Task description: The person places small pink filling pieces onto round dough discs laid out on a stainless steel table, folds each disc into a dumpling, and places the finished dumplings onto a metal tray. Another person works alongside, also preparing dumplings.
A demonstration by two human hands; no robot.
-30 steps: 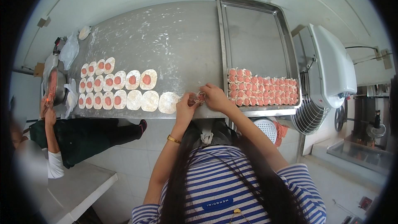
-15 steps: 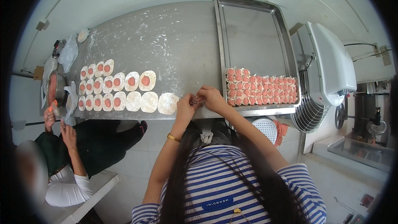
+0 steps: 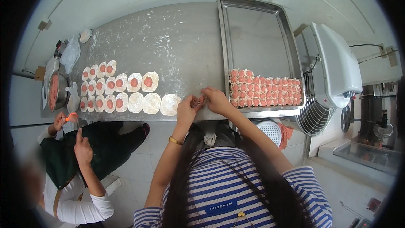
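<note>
At the table's front edge, my left hand [image 3: 187,108] and my right hand [image 3: 215,101] meet with bent fingers. Pinched between them is a small open-topped dumpling [image 3: 202,100] with pink filling, mostly covered by the fingers. Just right of my hands, a deep metal tray [image 3: 253,38] holds tight rows of open-topped dumplings [image 3: 265,90] in its near part. On the left, round floured wrappers [image 3: 136,102] lie in three rows on the steel table [image 3: 190,38]. Most carry a dab of pink filling [image 3: 147,82]; several in the nearest row are bare.
Left of the table, a co-worker's hand [image 3: 60,121] grips an orange-handled tool [image 3: 72,117] near a metal bowl [image 3: 60,90] of pink filling. A large white machine [image 3: 333,65] with a wire guard stands beyond the tray. Below the tray is a white perforated basket [image 3: 268,131].
My hands stay together around the dumpling, with slight finger movement. The co-worker has leaned in, and the orange-handled tool has moved right and down, away from the bowl.
</note>
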